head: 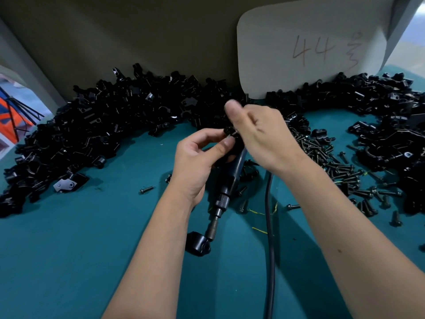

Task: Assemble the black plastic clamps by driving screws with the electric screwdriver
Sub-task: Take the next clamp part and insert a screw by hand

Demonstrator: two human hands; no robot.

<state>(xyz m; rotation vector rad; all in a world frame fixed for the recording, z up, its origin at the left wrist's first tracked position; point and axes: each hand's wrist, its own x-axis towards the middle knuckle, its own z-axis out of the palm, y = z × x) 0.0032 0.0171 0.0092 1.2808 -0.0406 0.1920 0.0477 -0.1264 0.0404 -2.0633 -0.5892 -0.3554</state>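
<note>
My left hand (200, 155) pinches a small black clamp piece (228, 130) between thumb and fingertips above the teal table. My right hand (259, 132) meets it from the right, thumb raised and fingers curled; it is blurred. The upper end of the black electric screwdriver (230, 180) disappears under its palm. The driver slants down toward me, and its bit end (211, 233) touches a black clamp (198, 246) lying on the table. Whether a screw sits between my right fingertips is unclear.
A large heap of black clamp parts (92, 125) arcs along the back and left, with another heap (391, 125) at right. Loose screws (333, 162) lie right of my hands. The driver's cable (269, 249) runs toward me. A card marked 44 (310, 49) leans on the back wall.
</note>
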